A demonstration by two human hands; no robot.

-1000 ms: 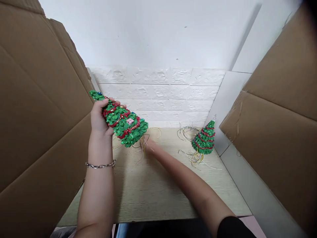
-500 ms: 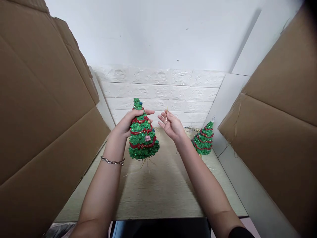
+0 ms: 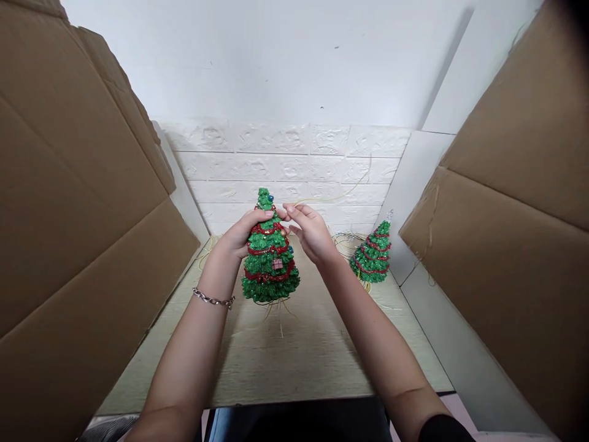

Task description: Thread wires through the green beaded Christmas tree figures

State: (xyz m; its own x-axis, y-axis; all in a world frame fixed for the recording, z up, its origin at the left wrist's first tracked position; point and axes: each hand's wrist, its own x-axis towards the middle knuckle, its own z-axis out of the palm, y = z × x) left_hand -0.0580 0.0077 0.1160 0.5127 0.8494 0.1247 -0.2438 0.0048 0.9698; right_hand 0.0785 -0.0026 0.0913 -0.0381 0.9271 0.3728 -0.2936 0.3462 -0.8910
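Note:
My left hand (image 3: 243, 232) is closed round the upper part of a green glittery Christmas tree ornament (image 3: 269, 285) with red garlands, small baubles and a pink gift box. The tree is held upright above the table, and thin wires (image 3: 280, 310) hang from its underside. My right hand (image 3: 314, 230) pinches a thin yellow wire (image 3: 338, 197) close to the tree's upper right side. The wire's free end trails up and to the right. The fingertips of both hands nearly meet behind the tree; whether they touch is hidden.
A second green Christmas tree (image 3: 373, 255) with red garlands and a clear tip stands at the right of the table (image 3: 294, 362). Loose wires (image 3: 345, 239) lie around it, more (image 3: 208, 252) at the left. Cardboard panels (image 3: 92, 184) flank both sides, with a white brick-patterned wall (image 3: 271, 138) behind.
My right hand has moved left to the tree's upper part with the wire, whose long end now stretches out to the right. The tree appears slightly lower and further right in view.

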